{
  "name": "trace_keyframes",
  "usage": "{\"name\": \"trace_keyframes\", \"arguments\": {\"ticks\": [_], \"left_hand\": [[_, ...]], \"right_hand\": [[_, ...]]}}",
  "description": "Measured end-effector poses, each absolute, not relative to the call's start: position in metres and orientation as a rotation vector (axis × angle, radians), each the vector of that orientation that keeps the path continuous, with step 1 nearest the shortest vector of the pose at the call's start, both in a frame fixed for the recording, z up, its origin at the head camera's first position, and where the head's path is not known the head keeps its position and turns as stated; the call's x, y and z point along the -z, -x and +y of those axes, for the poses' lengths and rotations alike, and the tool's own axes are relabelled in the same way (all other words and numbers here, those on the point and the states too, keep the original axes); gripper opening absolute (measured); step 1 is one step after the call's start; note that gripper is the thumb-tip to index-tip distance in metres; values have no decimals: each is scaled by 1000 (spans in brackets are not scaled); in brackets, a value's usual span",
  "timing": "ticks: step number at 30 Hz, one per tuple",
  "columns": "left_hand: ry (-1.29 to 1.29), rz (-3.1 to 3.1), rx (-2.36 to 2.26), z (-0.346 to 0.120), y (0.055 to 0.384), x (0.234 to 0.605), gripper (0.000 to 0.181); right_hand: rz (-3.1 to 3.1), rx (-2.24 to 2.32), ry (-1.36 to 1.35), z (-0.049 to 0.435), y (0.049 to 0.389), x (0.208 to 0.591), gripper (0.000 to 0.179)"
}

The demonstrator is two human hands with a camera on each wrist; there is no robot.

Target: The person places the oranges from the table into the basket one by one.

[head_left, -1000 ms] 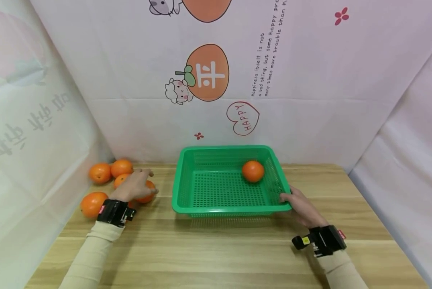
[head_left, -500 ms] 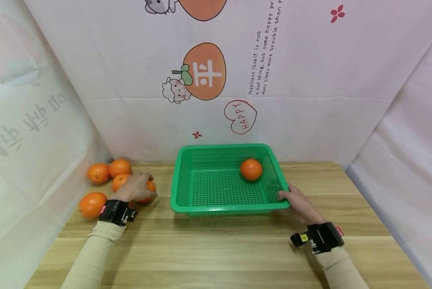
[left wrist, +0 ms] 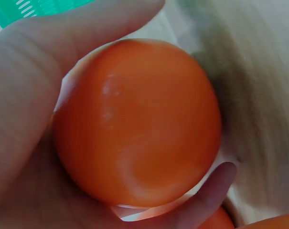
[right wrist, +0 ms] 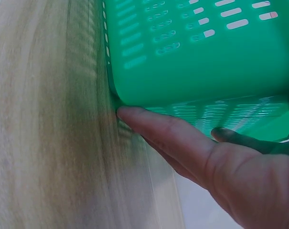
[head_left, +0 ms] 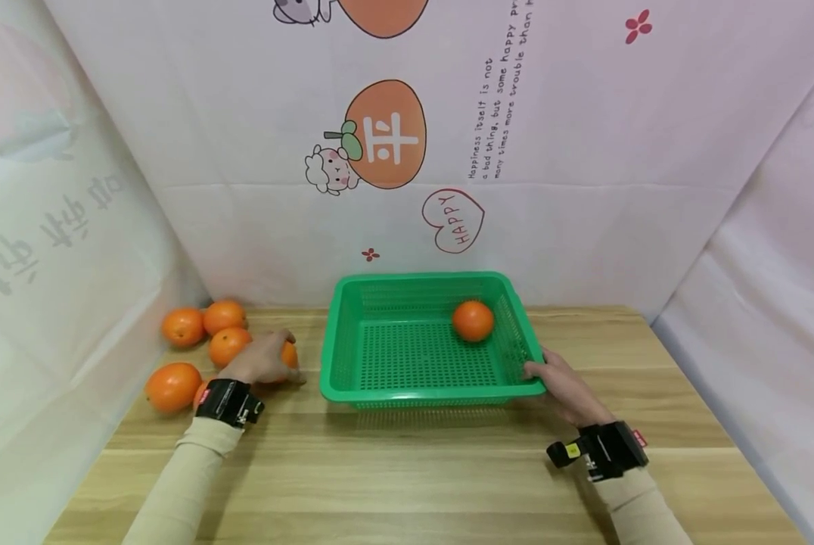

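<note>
My left hand (head_left: 264, 359) grips an orange (left wrist: 139, 124) at the left side of the table. In the left wrist view, the thumb runs along one side of the fruit and the fingers curl around the other. A green plastic basket (head_left: 414, 396) stands at the centre, with one orange (head_left: 473, 321) inside near its right wall. My right hand (head_left: 570, 390) holds the basket's front right corner, thumb over the rim. In the right wrist view, the fingers (right wrist: 168, 133) lie against the outer wall, low down by the tabletop.
Several more oranges lie around my left hand, among them one at the far left (head_left: 173, 387), one by the back edge (head_left: 225, 316) and one beside my knuckles (head_left: 228, 346). A white printed cloth (head_left: 584, 227) hangs behind the wooden table (head_left: 407, 484).
My left hand has closed around the orange and shifted slightly right with it, uncovering more of the oranges behind. The right hand keeps its hold on the basket.
</note>
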State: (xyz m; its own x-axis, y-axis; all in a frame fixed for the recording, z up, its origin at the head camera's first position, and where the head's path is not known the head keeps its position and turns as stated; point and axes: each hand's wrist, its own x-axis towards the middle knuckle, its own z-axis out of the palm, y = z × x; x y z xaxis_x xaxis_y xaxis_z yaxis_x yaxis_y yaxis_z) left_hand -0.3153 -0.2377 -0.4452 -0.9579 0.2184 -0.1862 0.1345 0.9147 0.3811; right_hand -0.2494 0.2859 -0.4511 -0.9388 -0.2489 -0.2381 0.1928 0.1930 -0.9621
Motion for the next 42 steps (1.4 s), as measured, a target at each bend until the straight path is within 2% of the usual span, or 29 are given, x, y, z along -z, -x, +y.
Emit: {"name": "trace_keyframes", "arguments": {"ticks": [2,5,20,23,31,42], "left_hand": [[-282,2876,-528,-237,317,447,83],[-296,2905,-535,-236,318,449,85],[-266,2908,-521,-236,320,456,81],[-262,2910,-541,-237,319,455,76],[-298,2935,-564,-238,317,457,39],[-326,2965,-630,-238,317,457,31]], "right_hand": [[2138,1802,50,286,250,450,84],[2136,1803,46,287,250,449,84],[2116,1803,69,286,249,452,86],[2124,1800,75,287,249,453,86],[2136,1796,72,287,248,453,84],[2127,1806,55,286,248,450,85]]}}
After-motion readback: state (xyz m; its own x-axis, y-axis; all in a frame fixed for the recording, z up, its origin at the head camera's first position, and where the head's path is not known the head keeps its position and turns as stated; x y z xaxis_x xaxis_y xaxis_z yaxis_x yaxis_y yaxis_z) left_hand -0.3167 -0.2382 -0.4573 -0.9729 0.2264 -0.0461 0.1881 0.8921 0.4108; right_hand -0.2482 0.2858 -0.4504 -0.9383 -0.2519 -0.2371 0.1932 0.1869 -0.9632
